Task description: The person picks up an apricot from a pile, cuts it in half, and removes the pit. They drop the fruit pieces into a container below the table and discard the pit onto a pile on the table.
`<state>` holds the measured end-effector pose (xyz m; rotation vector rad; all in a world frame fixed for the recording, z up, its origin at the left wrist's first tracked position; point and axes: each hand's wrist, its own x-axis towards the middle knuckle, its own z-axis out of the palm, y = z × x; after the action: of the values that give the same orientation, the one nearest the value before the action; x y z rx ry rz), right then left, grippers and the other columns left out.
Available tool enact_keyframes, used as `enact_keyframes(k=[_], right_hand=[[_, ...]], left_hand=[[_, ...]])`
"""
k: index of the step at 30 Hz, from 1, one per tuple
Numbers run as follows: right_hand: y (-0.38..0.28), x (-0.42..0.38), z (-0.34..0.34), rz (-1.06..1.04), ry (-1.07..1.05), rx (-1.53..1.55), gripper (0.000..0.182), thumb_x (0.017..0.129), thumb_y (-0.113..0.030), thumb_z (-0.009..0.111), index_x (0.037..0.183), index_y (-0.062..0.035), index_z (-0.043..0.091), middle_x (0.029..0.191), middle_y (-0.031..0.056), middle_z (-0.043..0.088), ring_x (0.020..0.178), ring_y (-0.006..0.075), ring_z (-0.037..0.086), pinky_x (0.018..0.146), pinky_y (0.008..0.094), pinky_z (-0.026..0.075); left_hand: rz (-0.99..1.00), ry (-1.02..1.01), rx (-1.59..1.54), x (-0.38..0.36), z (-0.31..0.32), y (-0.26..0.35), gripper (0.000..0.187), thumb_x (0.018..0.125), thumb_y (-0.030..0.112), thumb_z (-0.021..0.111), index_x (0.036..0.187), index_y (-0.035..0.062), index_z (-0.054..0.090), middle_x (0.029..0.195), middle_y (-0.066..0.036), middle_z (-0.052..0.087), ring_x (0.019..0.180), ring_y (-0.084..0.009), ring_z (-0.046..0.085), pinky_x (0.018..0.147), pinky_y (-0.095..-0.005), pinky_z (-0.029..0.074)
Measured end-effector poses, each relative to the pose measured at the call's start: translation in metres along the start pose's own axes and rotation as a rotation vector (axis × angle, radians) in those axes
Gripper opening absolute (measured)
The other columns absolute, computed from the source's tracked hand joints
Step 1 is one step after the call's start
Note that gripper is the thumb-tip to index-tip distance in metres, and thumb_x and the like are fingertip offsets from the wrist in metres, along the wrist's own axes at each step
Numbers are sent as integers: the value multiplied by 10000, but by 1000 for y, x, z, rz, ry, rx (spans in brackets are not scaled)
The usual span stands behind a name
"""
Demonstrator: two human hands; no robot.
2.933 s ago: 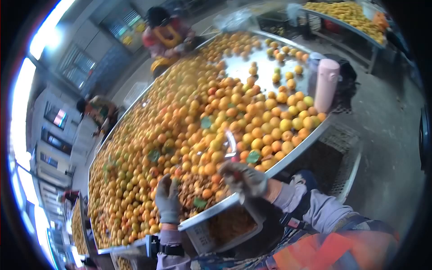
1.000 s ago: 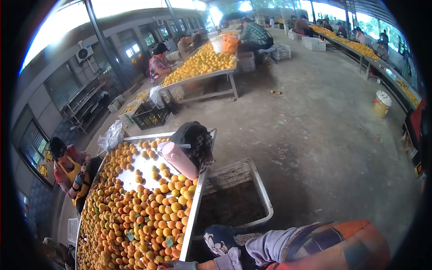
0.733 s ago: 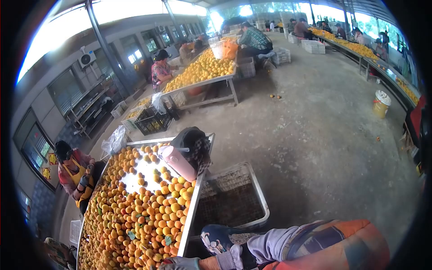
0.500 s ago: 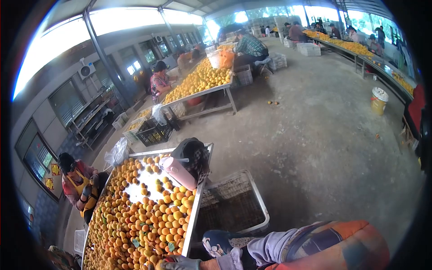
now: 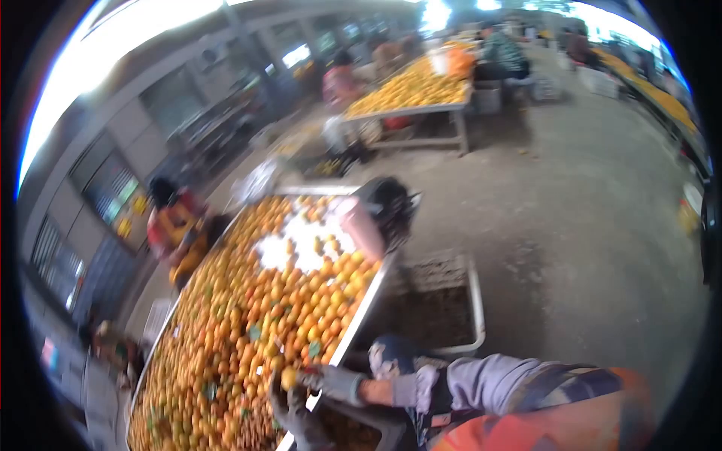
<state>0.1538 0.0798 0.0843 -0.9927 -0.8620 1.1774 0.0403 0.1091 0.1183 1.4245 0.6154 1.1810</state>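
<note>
Hands over a sorting table, seen from the wearer's head; motion blur softens the view. The left hand (image 5: 298, 421), in a grey glove, points upward with its fingers parted around a round yellow-orange fruit (image 5: 289, 377), which sits between thumb and fingers above the near edge of the table. The right hand (image 5: 342, 383), also grey-gloved, reaches in from the side with bent fingers, its tips beside the same fruit; a small red item shows at those tips, too blurred to identify, and whether the fingers close on it cannot be told.

Beneath and beyond lies a broad heap of small orange fruits (image 5: 248, 331), dotted with green leaves (image 5: 254, 331), on a pale metal-rimmed table (image 5: 365, 316). Near the far end stands a tilted pink cylindrical bottle (image 5: 361, 228) against a dark cloth-like bundle (image 5: 387, 207); a clear crumpled plastic bag (image 5: 258, 180) lies at the far corner. A white-rimmed plastic crate (image 5: 477, 308) is beside the table, and a person in a yellow apron (image 5: 177, 225) is at its opposite side.

Compared with the preceding frame, the left hand has entered the view — previously only the right was visible — and the table appears farther right.
</note>
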Motion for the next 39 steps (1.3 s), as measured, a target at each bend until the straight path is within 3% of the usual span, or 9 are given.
enact_keyframes(k=[2,5,7,9,10,15,21,36,39], right_hand=[[24,2,1,85,-80,244,512,906,-435,578,1198,-22,500,998,24,593,947,81,525,792,236,446],[-13,-31,4,102,-161,66,368,945,-406,513,1112,-80,547,767,-45,530,547,17,446,471,172,364],[-20,-41,7,220,-264,-27,329,960,-394,479,1055,-88,553,713,-54,511,473,-7,378,406,153,280],[-25,-49,3,301,-418,-67,321,961,-348,499,1144,-93,564,763,-48,545,624,22,464,536,167,384],[-12,-51,3,332,-404,-89,305,943,-395,517,1014,-101,560,658,-44,495,484,28,412,430,176,328],[6,-63,5,330,-558,-180,348,933,-460,499,951,-115,538,649,-15,506,454,38,404,408,174,313],[0,-74,10,477,-695,-147,368,928,-479,475,956,-115,517,673,-5,523,465,34,398,411,170,300],[18,-71,9,537,-683,-310,411,925,-528,433,872,-126,506,637,-8,514,416,38,382,374,181,277],[10,-73,14,651,-653,-293,420,923,-535,431,861,-125,499,628,-8,512,406,42,380,370,187,274]], left_hand=[[-33,56,-29,-13,-19,-9,411,940,105,493,1324,-6,398,1214,-156,530,1038,-220,567,863,-314,496],[-96,106,-48,-44,-48,-20,420,954,134,486,1348,30,384,1171,-141,551,1008,-205,577,835,-311,513],[-151,137,-115,-65,-60,-27,426,962,153,481,1363,54,374,1143,-131,564,988,-195,584,817,-309,525],[-205,167,-298,-77,-67,-30,436,964,152,484,1375,72,365,1128,-131,572,978,-194,591,809,-311,532],[-230,187,-425,-81,-68,-31,443,960,142,489,1379,78,361,1127,-135,572,978,-199,594,810,-314,534],[-241,190,-576,-103,-65,-21,606,877,80,611,1398,98,301,1071,-142,576,940,-227,611,826,-348,543],[-204,263,-296,-113,-62,-21,665,824,104,678,1378,55,314,1017,-124,588,825,-190,599,749,-305,520],[-165,212,-180,-127,-65,-34,542,895,158,609,1355,33,350,1116,-127,565,956,-187,603,844,-317,519],[-313,295,-539,-126,-63,-23,502,919,181,578,1348,40,359,1133,-127,564,958,-178,599,849,-316,513]])
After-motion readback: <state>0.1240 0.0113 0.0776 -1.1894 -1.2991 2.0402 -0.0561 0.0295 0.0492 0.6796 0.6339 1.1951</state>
